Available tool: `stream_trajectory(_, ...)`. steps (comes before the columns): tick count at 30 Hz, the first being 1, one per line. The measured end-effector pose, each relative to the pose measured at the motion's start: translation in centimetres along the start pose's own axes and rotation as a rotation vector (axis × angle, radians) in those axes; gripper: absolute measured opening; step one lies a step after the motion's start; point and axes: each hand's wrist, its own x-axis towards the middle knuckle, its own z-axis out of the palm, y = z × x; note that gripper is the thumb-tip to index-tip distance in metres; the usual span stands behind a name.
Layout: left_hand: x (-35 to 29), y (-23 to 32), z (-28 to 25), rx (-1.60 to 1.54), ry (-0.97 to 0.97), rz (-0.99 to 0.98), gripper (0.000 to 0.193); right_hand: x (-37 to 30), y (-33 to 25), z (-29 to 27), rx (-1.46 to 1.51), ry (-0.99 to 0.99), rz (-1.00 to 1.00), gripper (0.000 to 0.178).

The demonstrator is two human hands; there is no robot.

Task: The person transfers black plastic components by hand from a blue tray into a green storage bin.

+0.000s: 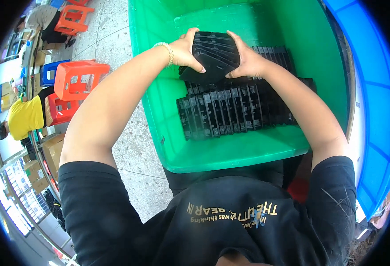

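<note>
Head view: a worker in a black tee (230,188) is gripping a fanned stack of thin black plastic pcs (216,48) w/ both hands, inside a deep green bin (235,163). L hand (184,49), w/ a beaded bracelet (170,53) circling the wrist, is clasping the stack's L side, thumb pressing nr the close edge, fingers reaching toward the far end. R hand (249,61) is closing on the opp. side in much the same way, thumb pointing inward. Whether the stack is touching the pcs underneath, can't tell. Just below the hands, a front row of similar black pcs (224,111) is standing on edge, packed side by side; a back row (272,55) is showing partly behind the R hand & forearm. At L, a speckled grey floor (137,195) is running past the bin, w/ orange stools (77,82) & a blue stool (49,73) standing nr a cluttered bench. A co-worker in a yellow top (26,113) is leaning toward that bench, well apart from the bin; cardboard boxes (36,174) are sitting nearby. At far R, a bright blue panelled surface (376,102) is curving along the view's edge.
</note>
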Motion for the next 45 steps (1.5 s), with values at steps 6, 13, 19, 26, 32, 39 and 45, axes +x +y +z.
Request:
stream_trajectory(6,1.0,-1.3,2.2,0.022,0.095,0.027,0.129,0.3,-0.2,-1.1,-0.169,-0.101,0.065,0.119)
stream_trajectory(13,0.7,-0.9,1.7,0.058,-0.021,-0.114,0.129,0.3,-0.5,-0.5,-0.306,-0.075,-0.013,0.119)
stream_trajectory(19,0.0,-0.3,1.0,0.169,-0.158,-0.226,0.131,-0.2,-0.8,1.1,-0.404,-0.037,-0.029,0.12)
stream_trajectory(26,-0.5,4.3,0.2,0.391,-0.129,-0.116,0.12,-0.6,-1.6,1.5,-0.501,-0.016,-0.048,0.117)
stream_trajectory(32,0.5,5.4,3.9,0.625,0.128,-0.134,0.115,-0.3,-1.9,1.3,-0.547,0.04,-0.017,0.117)
stream_trajectory(39,-0.1,3.3,5.3,0.521,0.324,0.023,0.114,0.7,-4.0,1.9,-0.812,0.036,-0.058,0.113)
stream_trajectory(45,-0.3,1.6,7.1,0.508,0.433,0.179,0.105,0.2,-5.5,1.3,-0.888,-0.035,-0.215,0.113)
